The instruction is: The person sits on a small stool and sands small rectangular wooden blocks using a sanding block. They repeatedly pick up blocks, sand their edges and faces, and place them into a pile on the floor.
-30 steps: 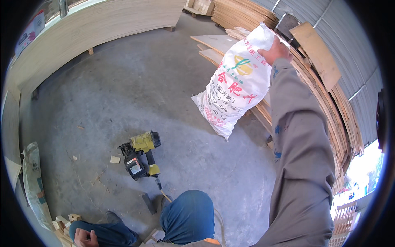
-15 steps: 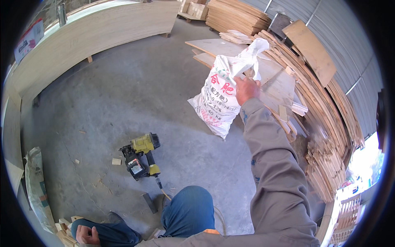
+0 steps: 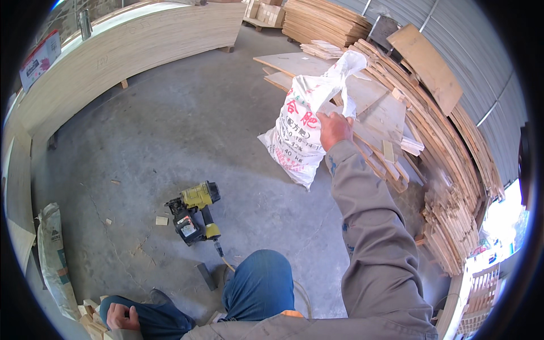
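Observation:
A white woven sack (image 3: 297, 139) with red and black print stands on the concrete floor, its top slack and bunched to the right. My right hand (image 3: 335, 129), at the end of an outstretched grey sleeve, grips the sack's upper right edge. Low at the left, my left hand (image 3: 123, 316) rests on my knee with its fingers curled and nothing visible in them. A yellow and black coil nail gun (image 3: 195, 212) lies on the floor in front of my knees, joined to an air hose (image 3: 226, 264).
Plywood sheets (image 3: 377, 122) and stacked boards (image 3: 430, 136) line the right side. A long pale panel stack (image 3: 141, 48) runs along the left and back. Near my feet lie a dark block (image 3: 205, 276) and small wood scraps (image 3: 161, 220). Another bag (image 3: 54, 255) leans at the left.
My right hand has shifted slightly left along with the edge of the sack, still gripping it. My left hand stays on my knee, and the nail gun has not moved.

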A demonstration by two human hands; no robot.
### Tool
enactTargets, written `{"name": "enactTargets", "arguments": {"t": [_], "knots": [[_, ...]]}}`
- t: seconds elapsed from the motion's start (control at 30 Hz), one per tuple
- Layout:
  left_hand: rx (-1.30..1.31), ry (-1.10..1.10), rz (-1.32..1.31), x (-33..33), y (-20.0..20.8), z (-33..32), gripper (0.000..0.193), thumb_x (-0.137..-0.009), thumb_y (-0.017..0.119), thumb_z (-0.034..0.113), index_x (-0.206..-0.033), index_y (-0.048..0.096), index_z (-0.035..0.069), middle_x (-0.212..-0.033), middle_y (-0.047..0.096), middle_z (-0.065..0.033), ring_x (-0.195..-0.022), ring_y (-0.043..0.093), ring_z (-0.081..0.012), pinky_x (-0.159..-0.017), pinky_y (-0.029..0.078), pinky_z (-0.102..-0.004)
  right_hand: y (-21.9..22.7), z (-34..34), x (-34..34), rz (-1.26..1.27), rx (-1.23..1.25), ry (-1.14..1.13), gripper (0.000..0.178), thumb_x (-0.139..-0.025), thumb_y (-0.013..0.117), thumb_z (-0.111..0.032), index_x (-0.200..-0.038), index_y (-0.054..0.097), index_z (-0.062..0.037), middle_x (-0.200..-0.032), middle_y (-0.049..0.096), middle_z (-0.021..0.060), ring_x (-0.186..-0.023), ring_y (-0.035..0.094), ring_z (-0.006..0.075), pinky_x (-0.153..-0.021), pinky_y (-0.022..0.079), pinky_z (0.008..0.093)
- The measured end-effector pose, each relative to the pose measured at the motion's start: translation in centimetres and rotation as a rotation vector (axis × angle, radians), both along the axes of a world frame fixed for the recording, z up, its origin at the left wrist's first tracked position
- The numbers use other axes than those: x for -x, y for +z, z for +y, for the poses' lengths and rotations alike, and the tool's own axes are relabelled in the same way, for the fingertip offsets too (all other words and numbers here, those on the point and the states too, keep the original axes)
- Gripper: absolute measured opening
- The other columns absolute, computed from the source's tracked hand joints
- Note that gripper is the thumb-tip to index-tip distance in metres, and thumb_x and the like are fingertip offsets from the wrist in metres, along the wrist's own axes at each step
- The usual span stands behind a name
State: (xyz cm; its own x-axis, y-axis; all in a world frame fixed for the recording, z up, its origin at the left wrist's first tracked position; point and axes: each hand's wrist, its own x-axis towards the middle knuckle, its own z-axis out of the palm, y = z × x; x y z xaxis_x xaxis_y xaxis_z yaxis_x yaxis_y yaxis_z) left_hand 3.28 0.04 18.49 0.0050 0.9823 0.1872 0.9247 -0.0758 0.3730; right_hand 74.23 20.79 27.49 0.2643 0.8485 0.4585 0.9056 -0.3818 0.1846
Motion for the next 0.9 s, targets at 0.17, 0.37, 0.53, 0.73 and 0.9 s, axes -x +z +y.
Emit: {"name": "enactTargets", "arguments": {"t": [0.17, 0.37, 0.53, 0.73, 0.9], "knots": [[0.012, 0.017, 0.036, 2.0, -2.6, -0.7, 0.021, -0.074, 0.080, 0.015, -0.074, 0.061, 0.007, -0.078, 0.059, -0.0133, -0.073, 0.060, -0.0354, -0.066, 0.048, -0.0465, -1.0, -1.0, 1.3, 0.010, -0.065, 0.082, 0.037, -0.090, 0.066, -0.013, -0.126, 0.071, -0.0187, -0.121, 0.067, 0.0082, -0.119, 0.060, 0.0266, -0.106, 0.037, 0.0484], [-0.081, -0.009, 0.031, 2.0, -2.9, -0.8, 0.024, -0.072, 0.079, 0.013, -0.069, 0.056, 0.006, -0.074, 0.056, -0.0125, -0.072, 0.058, -0.0366, -0.064, 0.045, -0.0468, -2.5, -6.2, 4.1, 0.084, -0.161, 0.123, 0.050, -0.084, 0.075, -0.017, -0.133, 0.065, -0.0149, -0.139, 0.058, 0.0101, -0.131, 0.052, 0.0299, -0.113, 0.033, 0.0493], [-0.100, -0.016, 0.048, 3.6, -4.1, -2.1, 0.023, -0.073, 0.080, 0.014, -0.070, 0.058, 0.007, -0.075, 0.058, -0.0125, -0.073, 0.059, -0.0367, -0.065, 0.046, -0.0472, -7.2, -10.9, 7.6, 0.272, -0.078, 0.122, 0.047, -0.083, 0.076, -0.024, -0.129, 0.067, -0.0135, -0.134, 0.061, 0.0128, -0.128, 0.055, 0.0308, -0.110, 0.035, 0.0501], [-0.075, 0.007, -0.071, 4.5, -2.7, -3.6, 0.024, -0.074, 0.082, 0.019, -0.071, 0.061, 0.008, -0.074, 0.057, -0.0127, -0.071, 0.060, -0.0354, -0.063, 0.049, -0.0466, -14.9, -18.1, 12.8, 0.621, -0.024, 0.287, 0.055, -0.083, 0.078, -0.032, -0.131, 0.066, -0.0064, -0.128, 0.065, 0.0192, -0.120, 0.061, 0.0365, -0.101, 0.048, 0.0467], [-0.118, -0.029, -0.041, 5.2, -1.2, -3.7, 0.018, -0.079, 0.080, 0.020, -0.076, 0.068, 0.007, -0.078, 0.064, -0.0106, -0.078, 0.066, -0.0328, -0.067, 0.054, -0.0430, -19.3, -24.7, 18.5, 1.103, 0.232, 0.311, 0.050, -0.093, 0.071, -0.030, -0.133, 0.064, -0.0004, -0.129, 0.067, 0.0181, -0.121, 0.062, 0.0310, -0.106, 0.047, 0.0399]]}}
